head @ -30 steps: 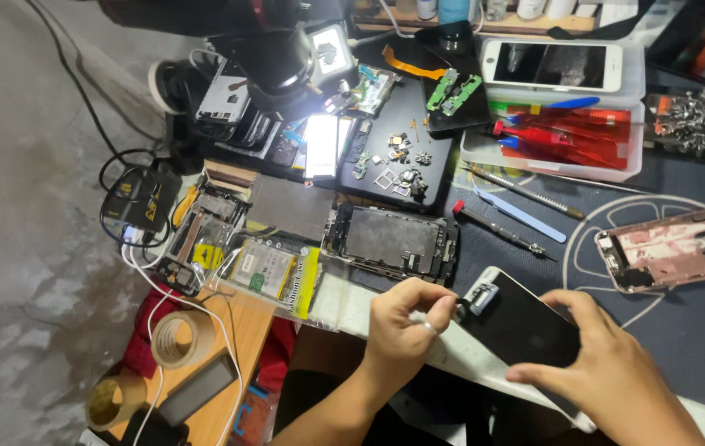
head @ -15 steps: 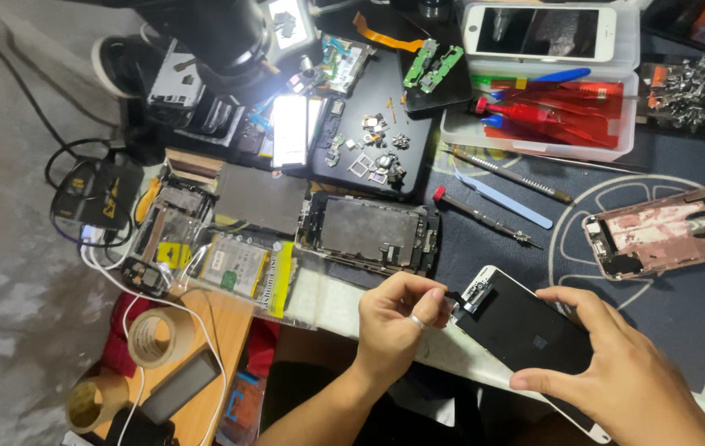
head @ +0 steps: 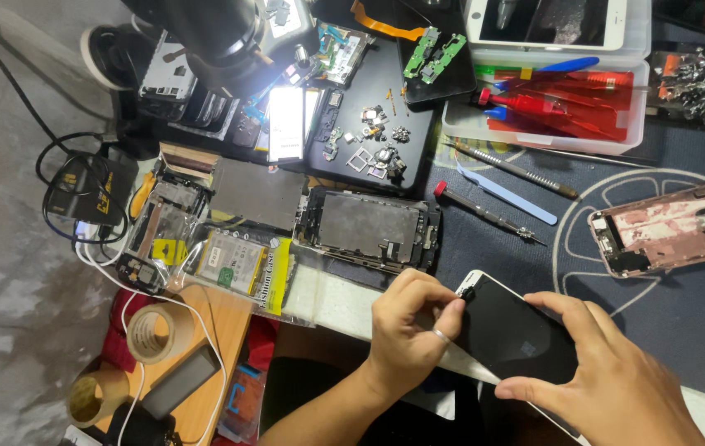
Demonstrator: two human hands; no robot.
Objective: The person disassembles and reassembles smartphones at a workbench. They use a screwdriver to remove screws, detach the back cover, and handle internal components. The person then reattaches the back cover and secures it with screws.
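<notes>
A white-edged phone screen panel point(head: 511, 332) with a dark glass face lies tilted at the near edge of the table. My right hand point(head: 617, 381) holds it by its lower and right sides. My left hand point(head: 408, 329) pinches at the panel's top left corner with thumb and forefinger; a ring is on one finger. Whether something small is between those fingers is too small to tell. Just beyond the hands lies an opened phone frame point(head: 369, 228) with its metal plate up.
A red-tipped screwdriver point(head: 484, 211), a light blue pry tool point(head: 505, 195) and a stripped pink phone chassis point(head: 671, 226) lie on the dark mat. A clear tray point(head: 550, 124) of red and blue tools, small parts, tape rolls point(head: 154, 332) and cables crowd the rest.
The view has shifted, so everything sits lower and further left in frame. My left hand's fingers have closed tighter on the panel's top corner. My right hand keeps its hold.
</notes>
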